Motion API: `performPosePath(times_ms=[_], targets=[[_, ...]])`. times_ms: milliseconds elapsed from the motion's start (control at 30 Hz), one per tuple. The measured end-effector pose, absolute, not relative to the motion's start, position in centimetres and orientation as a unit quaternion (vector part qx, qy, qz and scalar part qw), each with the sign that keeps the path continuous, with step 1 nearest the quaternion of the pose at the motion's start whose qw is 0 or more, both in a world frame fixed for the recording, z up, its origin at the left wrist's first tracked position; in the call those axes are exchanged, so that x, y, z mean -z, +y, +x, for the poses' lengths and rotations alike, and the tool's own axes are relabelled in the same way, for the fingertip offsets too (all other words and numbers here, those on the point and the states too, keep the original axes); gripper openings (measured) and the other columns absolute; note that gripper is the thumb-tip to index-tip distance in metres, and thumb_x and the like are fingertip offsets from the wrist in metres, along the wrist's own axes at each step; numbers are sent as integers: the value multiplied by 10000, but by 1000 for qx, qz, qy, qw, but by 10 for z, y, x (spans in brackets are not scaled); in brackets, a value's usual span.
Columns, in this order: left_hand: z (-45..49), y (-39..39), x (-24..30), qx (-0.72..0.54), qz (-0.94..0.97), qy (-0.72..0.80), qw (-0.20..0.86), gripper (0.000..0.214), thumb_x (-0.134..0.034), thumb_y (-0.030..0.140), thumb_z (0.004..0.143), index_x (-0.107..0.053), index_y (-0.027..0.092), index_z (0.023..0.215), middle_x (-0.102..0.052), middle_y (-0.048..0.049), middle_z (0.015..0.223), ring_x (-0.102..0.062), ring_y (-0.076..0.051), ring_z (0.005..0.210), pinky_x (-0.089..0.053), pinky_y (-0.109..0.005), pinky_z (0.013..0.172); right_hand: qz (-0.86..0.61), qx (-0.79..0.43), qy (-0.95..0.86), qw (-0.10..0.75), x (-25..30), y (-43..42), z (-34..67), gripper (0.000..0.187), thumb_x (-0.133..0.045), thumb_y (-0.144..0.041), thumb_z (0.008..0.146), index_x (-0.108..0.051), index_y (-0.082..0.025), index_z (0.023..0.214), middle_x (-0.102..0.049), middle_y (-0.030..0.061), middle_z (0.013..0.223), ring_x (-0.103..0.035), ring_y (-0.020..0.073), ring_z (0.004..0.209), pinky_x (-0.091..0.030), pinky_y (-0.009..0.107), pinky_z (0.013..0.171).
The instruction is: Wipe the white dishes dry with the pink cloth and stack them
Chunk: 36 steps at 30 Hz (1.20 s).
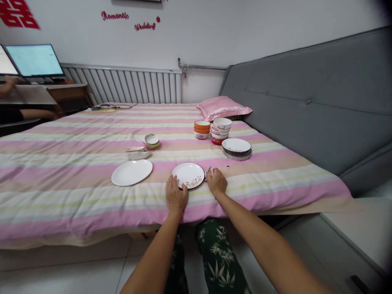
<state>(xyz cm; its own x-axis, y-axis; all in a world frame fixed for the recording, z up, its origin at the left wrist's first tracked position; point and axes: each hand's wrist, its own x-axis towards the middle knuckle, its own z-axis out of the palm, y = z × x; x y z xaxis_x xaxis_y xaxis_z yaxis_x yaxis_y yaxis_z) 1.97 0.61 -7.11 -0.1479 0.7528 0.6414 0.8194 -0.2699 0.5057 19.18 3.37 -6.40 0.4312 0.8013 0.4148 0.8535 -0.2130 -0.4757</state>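
A round white plate with a dark rim and a floral pattern lies on the striped bedspread. My left hand holds it by its near left edge, thumb at the rim and fingers along the side. At the plate's right edge, my right hand is closed around a crumpled, pale patterned cloth, mostly hidden by the fingers. To the left lies a plain white oval plate. Off to the right stands a stack of plates, the top one floral.
Behind are stacked orange and white bowls, a taller bowl stack and a pink pillow. Small dishes and a white dish sit left. A grey headboard borders the right. Another person's arm shows at a desk.
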Motion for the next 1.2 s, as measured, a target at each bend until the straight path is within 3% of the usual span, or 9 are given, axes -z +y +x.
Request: performPosePath(times_ms=[1200], targets=[[20, 5, 71, 466, -649, -600, 29, 443, -482, 232, 777, -497, 79, 1192, -470, -206, 1289, -412, -299, 1225, -364, -455, 1006, -780, 29, -534, 326, 59, 31, 192, 202, -438, -346, 869, -541, -172, 863, -593, 24, 834, -500, 121, 694, -208, 254, 561]])
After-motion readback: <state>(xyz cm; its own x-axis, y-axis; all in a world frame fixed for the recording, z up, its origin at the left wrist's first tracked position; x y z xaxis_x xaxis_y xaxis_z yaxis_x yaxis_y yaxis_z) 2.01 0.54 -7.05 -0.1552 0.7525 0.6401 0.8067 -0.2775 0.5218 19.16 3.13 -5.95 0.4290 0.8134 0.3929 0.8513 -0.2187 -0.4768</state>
